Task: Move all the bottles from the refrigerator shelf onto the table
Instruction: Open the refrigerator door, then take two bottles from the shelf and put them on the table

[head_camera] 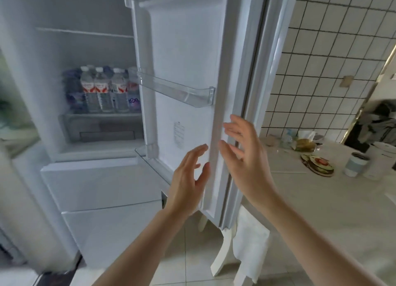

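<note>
While both bare hands hover at the edge of the open white refrigerator door (pixel 188 75), neither holds anything: the left hand (pixel 188 178) has its fingers spread and relaxed just beside the door's inner edge, and the right hand (pixel 244 154) is likewise spread, close to the door's outer edge. Whether either palm touches the door cannot be told.

Clear plastic water bottles with white caps and red-and-white labels (pixel 102 88) stand upright in a tight cluster on the lower glass refrigerator shelf (pixel 100 115), deep inside the cabinet and well apart from the hands. Bluish, purple-labelled bottles (pixel 74 88) flank them on the left and right.

To do this step well, the door likely needs to be swung fully wide, then one hand should reach in for a front bottle, gripping round its body and lifting it straight up so the neighbours do not topple.

Label wording is too blurred to read. A small white printed sticker (pixel 179 133) on the door liner is also illegible. To the right lies the pale table surface (pixel 321 200), bearing plates and cups.
</note>
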### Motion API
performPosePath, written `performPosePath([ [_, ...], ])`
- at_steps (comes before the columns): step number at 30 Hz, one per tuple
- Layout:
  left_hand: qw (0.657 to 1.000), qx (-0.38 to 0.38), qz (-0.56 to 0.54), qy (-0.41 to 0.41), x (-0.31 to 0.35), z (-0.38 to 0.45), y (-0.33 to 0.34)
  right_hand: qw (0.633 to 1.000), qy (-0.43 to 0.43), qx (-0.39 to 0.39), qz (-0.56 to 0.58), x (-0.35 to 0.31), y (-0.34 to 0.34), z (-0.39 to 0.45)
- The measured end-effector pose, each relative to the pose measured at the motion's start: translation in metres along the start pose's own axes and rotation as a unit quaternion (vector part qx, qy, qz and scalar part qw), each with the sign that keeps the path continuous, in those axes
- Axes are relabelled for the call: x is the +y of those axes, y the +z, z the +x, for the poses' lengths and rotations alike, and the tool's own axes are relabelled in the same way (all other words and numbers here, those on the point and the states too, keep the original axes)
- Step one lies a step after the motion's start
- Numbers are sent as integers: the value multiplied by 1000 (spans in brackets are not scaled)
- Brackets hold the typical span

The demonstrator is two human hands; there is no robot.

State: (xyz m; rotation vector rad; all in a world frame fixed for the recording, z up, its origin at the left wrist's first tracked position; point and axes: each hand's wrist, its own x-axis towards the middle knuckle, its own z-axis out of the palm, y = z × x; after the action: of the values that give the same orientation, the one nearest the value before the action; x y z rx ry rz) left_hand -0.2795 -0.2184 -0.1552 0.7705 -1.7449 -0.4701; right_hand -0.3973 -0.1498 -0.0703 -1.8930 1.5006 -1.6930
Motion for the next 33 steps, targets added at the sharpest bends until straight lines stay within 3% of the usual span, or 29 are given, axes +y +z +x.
performPosePath([
  [12, 992, 77, 32, -93, -91, 6, -149, 995, 35, -90, 29, -4, 163, 24],
  [22, 983, 101, 64, -137, -214, 51, -300, 992, 77, -66, 72, -8, 344, 85],
  [33, 969, 135, 120, -170, -345, 143, -365, 989, 96, -60, 94, 22, 478, 180],
])
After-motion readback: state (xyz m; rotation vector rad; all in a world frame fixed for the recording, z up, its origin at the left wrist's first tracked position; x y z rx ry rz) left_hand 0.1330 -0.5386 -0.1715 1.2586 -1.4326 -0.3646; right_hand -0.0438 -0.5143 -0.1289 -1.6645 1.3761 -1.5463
